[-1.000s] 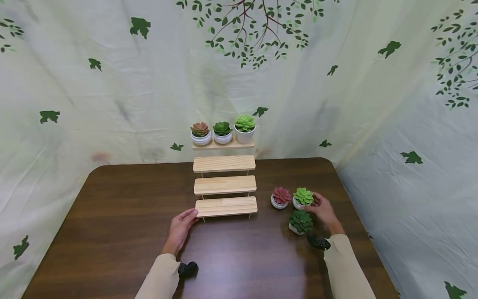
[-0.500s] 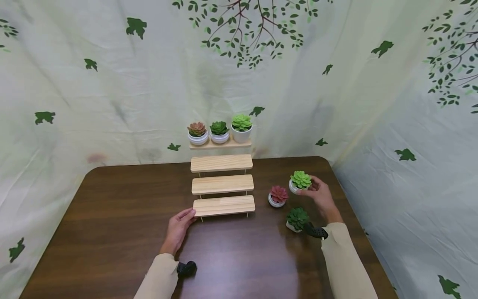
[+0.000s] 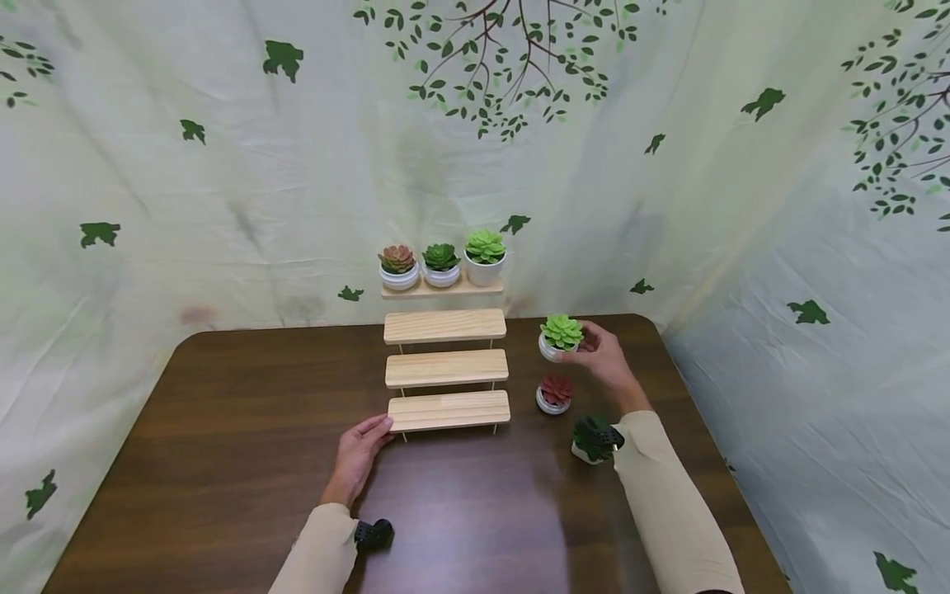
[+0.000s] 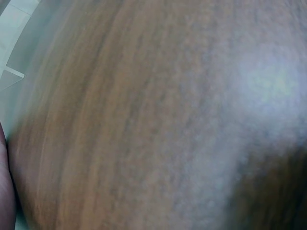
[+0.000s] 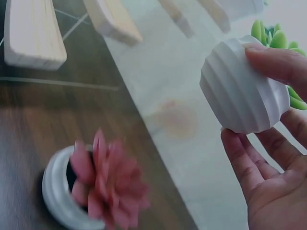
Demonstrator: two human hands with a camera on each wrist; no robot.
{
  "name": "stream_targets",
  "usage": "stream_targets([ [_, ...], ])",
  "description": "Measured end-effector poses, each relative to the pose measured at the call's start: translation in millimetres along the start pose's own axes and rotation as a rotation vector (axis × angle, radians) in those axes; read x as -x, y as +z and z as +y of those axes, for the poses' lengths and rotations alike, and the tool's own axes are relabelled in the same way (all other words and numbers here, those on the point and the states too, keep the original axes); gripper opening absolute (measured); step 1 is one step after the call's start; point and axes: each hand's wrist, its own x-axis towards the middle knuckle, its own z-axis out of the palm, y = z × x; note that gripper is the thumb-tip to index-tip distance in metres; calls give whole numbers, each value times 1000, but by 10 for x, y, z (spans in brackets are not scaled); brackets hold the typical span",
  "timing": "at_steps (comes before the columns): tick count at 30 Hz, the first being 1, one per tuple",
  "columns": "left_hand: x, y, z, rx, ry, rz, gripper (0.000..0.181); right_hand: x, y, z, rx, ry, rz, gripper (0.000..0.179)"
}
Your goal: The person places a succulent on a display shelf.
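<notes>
From the head view, I see the left hand (image 3: 359,452) pinching the near left corner of the wooden rack (image 3: 448,369), while the right hand (image 3: 607,360) holds a bright green succulent (image 3: 561,331) right of the rack, beyond the red succulent (image 3: 556,390). The left wrist view shows mostly blurred tabletop (image 4: 144,115); its grip can't be told there. In the right wrist view, thumb and fingertips pinch the succulent's ribbed white pot (image 5: 240,88), raised and tilted.

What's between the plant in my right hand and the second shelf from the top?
Nothing visible; only a gap separates the green plant in your right hand from that shelf. The red plant stands nearer you, off that line.
</notes>
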Motion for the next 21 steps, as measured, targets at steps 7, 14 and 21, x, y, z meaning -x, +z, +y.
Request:
stream_targets([
  [7,3,6,6,-16,1,10,8,-159,248,-196,37,-20,-47,65],
  [14,5,8,8,-11,-11,16,7,-284,531,-324,-11,-48,-65,64],
  [21,6,5,-1,-10,-2,22,7,-360,798,-409,-27,-60,-63,64],
])
